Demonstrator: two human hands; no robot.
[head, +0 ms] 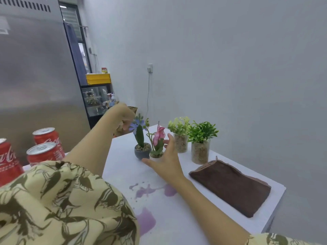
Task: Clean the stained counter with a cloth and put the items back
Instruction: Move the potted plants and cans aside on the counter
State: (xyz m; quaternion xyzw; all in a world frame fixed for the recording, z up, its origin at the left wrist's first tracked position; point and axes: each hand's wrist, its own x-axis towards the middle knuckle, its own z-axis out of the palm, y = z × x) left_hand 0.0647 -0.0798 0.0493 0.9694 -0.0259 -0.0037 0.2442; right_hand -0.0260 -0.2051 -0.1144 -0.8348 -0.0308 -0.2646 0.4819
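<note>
Purple stains (150, 190) spread over the white counter (122, 167), with a bigger patch (146, 221) nearer me. A folded brown cloth (230, 186) lies flat at the counter's right edge. My right hand (166, 161) wraps around a small white pot with a pink flower (156, 152), thumb in front and fingers behind it. Beside it stands a grey pot with a blue-flowered cactus (141, 149). My left hand (123, 117) is raised beyond the counter's far left corner and grips a crumpled brown object (131, 109), mostly hidden by the hand.
Two clear cups of pebbles with green plants (180, 138) (200, 147) stand at the back near the wall. Three red cola cans (44, 149) sit at the left. A steel fridge (35, 68) rises behind them. The counter's right edge drops off just past the cloth.
</note>
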